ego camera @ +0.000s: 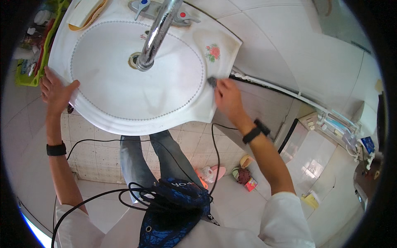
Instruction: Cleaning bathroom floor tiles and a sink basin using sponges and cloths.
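Observation:
A white ceramic washbasin (105,80) with a dotted border around its bowl is in front of me. My left hand (56,88) grips its left rim, thumb on top and fingers over the outer side. On the basin's right ledge, my right hand (229,97) pinches a dark grey scouring pad (212,81), perhaps steel wool; hand and pad are slightly blurred. Above the bowl reaches a chrome spout (158,34), partly covering the drain (133,60). The tap handle with a blue dot (143,2) and the one with a red dot (183,15) sit at the back.
A lime-green basket (28,81) of toiletries stands beside my left hand. A soap dish (83,15) holding a white bar rests on the back-left corner. Black cables (217,155) hang across my front. Pink slippers (217,173) lie on the floor, and a white pipe (273,86) runs along the right wall.

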Motion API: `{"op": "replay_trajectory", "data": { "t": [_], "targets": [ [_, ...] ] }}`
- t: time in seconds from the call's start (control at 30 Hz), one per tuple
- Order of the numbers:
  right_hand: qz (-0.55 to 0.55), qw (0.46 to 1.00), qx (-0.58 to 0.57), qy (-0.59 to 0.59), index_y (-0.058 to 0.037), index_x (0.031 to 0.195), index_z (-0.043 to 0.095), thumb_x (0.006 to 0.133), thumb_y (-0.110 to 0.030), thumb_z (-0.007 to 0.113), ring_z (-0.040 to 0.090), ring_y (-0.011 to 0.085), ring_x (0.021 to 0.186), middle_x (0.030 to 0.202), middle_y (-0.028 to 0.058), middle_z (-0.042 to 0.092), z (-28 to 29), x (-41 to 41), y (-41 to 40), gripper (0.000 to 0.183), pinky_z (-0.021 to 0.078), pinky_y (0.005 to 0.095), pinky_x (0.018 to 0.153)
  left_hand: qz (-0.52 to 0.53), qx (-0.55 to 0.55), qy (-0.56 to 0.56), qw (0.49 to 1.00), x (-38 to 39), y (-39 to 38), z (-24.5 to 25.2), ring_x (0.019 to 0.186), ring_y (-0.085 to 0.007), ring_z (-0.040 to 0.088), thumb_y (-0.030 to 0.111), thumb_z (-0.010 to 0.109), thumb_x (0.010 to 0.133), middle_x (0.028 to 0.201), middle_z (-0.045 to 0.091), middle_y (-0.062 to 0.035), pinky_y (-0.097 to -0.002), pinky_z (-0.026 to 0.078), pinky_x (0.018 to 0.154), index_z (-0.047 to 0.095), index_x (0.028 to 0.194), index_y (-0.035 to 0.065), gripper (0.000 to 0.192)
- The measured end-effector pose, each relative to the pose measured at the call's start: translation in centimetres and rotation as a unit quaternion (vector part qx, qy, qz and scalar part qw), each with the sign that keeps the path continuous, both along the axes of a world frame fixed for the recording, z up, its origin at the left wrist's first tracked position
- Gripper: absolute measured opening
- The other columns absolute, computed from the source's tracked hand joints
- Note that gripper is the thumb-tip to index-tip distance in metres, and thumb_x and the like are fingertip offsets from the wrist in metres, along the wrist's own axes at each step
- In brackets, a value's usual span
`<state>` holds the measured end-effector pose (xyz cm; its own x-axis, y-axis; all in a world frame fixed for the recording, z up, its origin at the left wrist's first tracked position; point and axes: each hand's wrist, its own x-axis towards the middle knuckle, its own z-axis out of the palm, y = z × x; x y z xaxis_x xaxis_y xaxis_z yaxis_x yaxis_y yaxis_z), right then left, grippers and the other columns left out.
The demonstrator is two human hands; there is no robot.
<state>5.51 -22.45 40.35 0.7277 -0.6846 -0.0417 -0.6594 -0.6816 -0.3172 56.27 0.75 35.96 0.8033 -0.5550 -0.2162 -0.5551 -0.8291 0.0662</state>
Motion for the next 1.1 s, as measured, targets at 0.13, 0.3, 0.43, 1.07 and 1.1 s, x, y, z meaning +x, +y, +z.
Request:
{"op": "replay_trajectory", "data": {
  "t": [0.13,0.3,0.43,1.07,1.1],
  "targets": [
    [0.034,0.998,0.009,-0.053,0.0053,0.103,0.067,0.083,-0.005,0.064,0.06,0.0376,0.093,0.098,0.0197,0.062,-0.4,0.3,-2.2,0.023,0.0509,0.0462,0.081,-0.021,-0.007,-0.004,1.0,0.0,-0.3,-0.7,0.148,-0.0479,0.008,0.045,0.081,0.067,0.158,0.013,-0.0314,-0.0637,0.01,0.116,0.001,0.158,0.0056,0.128],
    [-0.062,0.994,-0.091,-0.008,0.0061,0.108,0.066,0.086,-0.006,0.064,0.059,0.0379,0.092,0.095,0.0172,0.061,0.4,3.1,-9.3,0.025,0.0505,0.0461,0.083,-0.03,-0.003,0.01,0.999,-0.5,-0.4,-0.3,0.148,-0.0477,0.007,0.043,0.081,0.067,0.158,0.011,-0.0318,-0.0638,0.009,0.116,-0.001,0.158,0.0051,0.128],
    [-0.017,0.994,-0.111,0.017,0.0064,0.108,0.066,0.087,-0.007,0.064,0.06,0.0377,0.095,0.095,0.0188,0.062,0.0,0.2,-3.0,0.025,0.0502,0.0446,0.084,-0.013,-0.007,0.01,1.0,-0.6,0.1,-0.8,0.147,-0.0482,0.008,0.043,0.082,0.067,0.158,0.012,-0.032,-0.0644,0.009,0.115,0.0,0.158,0.0054,0.128],
    [-0.095,0.984,-0.145,0.029,-0.0033,0.096,0.074,0.083,-0.019,0.073,0.062,0.0352,0.09,0.091,0.0157,0.063,1.0,1.6,-10.2,0.02,0.0506,0.0442,0.078,-0.014,-0.014,0.025,1.0,-0.8,-0.7,0.5,0.148,-0.0471,0.008,0.035,0.082,0.065,0.159,0.01,-0.0304,-0.0598,0.008,0.118,-0.001,0.158,0.0053,0.128],
    [-0.108,0.986,-0.119,0.036,-0.0025,0.096,0.073,0.084,-0.018,0.071,0.061,0.0351,0.088,0.087,0.0153,0.061,0.9,2.0,-11.4,0.019,0.05,0.0449,0.076,-0.016,-0.015,0.026,0.999,-0.8,-0.8,0.4,0.148,-0.0471,0.008,0.035,0.082,0.065,0.159,0.01,-0.0304,-0.0598,0.008,0.118,-0.001,0.158,0.0053,0.128]
  ]
}}
